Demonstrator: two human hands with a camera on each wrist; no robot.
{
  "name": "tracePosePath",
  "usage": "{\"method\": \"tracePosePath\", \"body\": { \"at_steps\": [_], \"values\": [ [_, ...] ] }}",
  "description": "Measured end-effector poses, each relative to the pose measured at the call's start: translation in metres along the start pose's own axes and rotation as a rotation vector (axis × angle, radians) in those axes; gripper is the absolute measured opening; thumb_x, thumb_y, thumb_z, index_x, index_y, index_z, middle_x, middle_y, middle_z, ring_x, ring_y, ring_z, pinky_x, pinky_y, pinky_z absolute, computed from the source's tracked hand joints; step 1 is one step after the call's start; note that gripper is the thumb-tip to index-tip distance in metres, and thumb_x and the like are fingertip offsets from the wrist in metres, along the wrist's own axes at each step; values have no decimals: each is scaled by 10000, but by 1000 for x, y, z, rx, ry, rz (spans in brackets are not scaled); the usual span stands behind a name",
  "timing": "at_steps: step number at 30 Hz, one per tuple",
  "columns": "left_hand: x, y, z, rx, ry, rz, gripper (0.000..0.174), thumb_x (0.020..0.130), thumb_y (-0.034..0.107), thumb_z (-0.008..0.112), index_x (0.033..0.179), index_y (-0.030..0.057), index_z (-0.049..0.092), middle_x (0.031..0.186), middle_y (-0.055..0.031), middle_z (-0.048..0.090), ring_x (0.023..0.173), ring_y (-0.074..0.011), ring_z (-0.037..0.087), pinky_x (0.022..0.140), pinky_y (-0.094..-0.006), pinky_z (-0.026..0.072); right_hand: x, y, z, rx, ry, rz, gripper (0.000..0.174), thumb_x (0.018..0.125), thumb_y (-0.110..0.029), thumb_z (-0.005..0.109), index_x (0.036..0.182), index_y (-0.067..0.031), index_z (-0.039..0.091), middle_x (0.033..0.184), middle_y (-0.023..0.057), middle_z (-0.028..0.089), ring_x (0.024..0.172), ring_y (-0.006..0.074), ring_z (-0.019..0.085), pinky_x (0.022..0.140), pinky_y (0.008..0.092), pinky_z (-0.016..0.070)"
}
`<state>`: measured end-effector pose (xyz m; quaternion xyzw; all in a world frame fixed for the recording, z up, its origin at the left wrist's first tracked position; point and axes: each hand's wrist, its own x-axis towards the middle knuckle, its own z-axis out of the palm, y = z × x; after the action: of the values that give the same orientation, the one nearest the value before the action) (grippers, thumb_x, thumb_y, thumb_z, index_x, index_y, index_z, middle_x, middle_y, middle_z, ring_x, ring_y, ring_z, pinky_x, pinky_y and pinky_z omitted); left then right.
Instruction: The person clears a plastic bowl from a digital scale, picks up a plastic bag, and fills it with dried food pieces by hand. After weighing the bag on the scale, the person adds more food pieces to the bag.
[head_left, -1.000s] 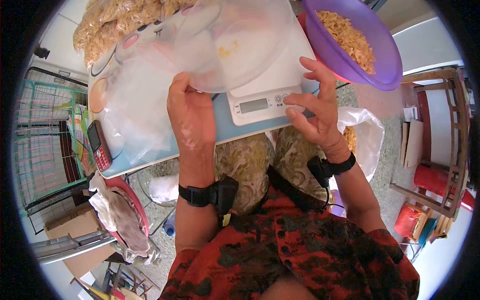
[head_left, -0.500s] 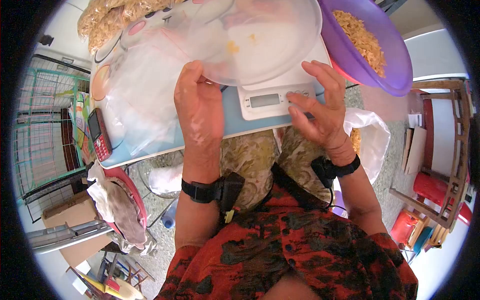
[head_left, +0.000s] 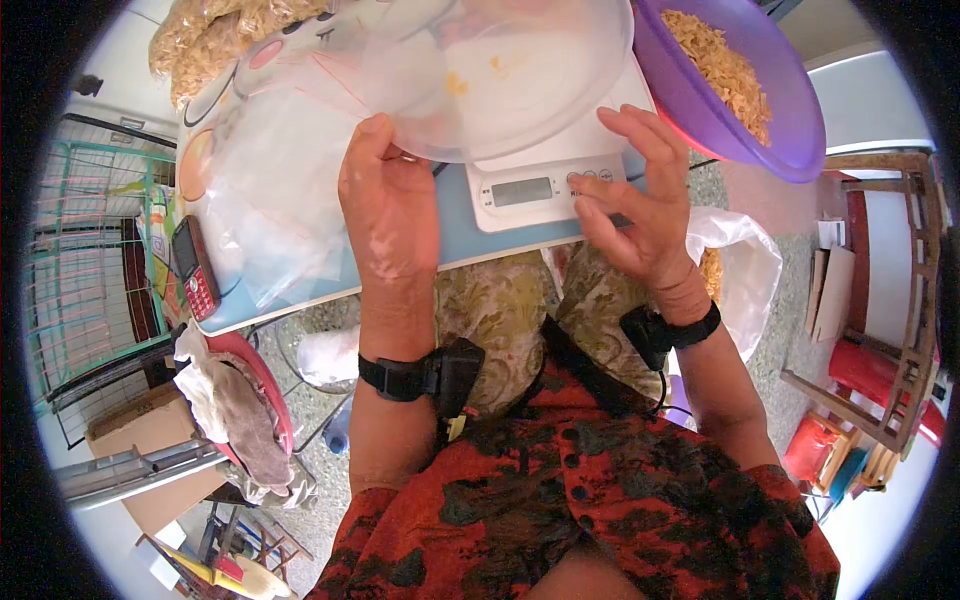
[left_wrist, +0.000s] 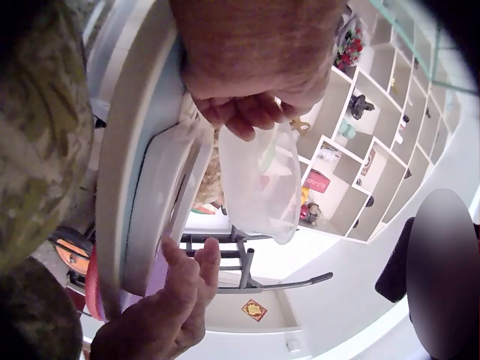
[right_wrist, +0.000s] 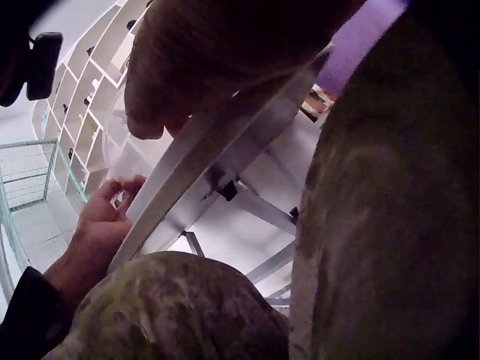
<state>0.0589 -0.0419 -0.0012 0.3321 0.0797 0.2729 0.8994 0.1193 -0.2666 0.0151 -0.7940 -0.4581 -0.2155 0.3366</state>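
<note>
The person's left hand pinches the near rim of a translucent round plastic bowl between thumb and fingers. The right hand grips nothing; its fingers are spread loosely, with the index fingertip at the buttons of a white rectangular digital kitchen scale. Whether that fingertip presses cannot be told.

The bowl is over the scale, with a gap between them in the left wrist view; being round, it has no long axis, and yellowish specks show on it. The scale lies flat near the front edge of a blue-and-white printed table, its grey display end toward the person and its long axis running away from them.

Both forearms reach forward, the left hand upright with fingertips pointing away, the right angled inward. Thin clear plastic bags lie left of the left hand, beside a red-and-black keypad phone; a purple plastic basin of pale flakes sits beyond the right hand.
</note>
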Motion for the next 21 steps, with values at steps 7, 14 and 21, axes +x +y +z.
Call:
{"method": "tracePosePath", "body": {
  "at_steps": [7, 14, 21],
  "values": [
    [1, -2, -4, 26, -36, -2, 244, 933, 208, 551, 1031, -5, 618, 1090, -89, 645, 1061, -188, 583, 998, -365, 413, -12, 19, 9, 450, 337, 314, 246, 897, -144, 525, 1114, -30, 526, 1355, 219, 442, 1246, 308, 442, 1053, 443, 350],
    [-1, 0, 1, 57, -32, 17, 317, 925, 242, 540, 1099, -18, 590, 1192, -125, 605, 1173, -239, 531, 1083, -437, 345, -13, 24, 4, 488, 334, 371, 148, 917, -119, 484, 877, -16, 581, 1262, 190, 531, 1119, 241, 526, 967, 376, 433],
    [-1, -1, 0, 83, -24, 26, 283, 937, 240, 538, 1068, -2, 607, 1202, -127, 605, 1172, -238, 534, 1078, -445, 353, -11, 20, 3, 556, 348, 453, 277, 914, -143, 471, 703, 1, 577, 1215, 165, 583, 1015, 218, 558, 879, 350, 474]
  ]
}}
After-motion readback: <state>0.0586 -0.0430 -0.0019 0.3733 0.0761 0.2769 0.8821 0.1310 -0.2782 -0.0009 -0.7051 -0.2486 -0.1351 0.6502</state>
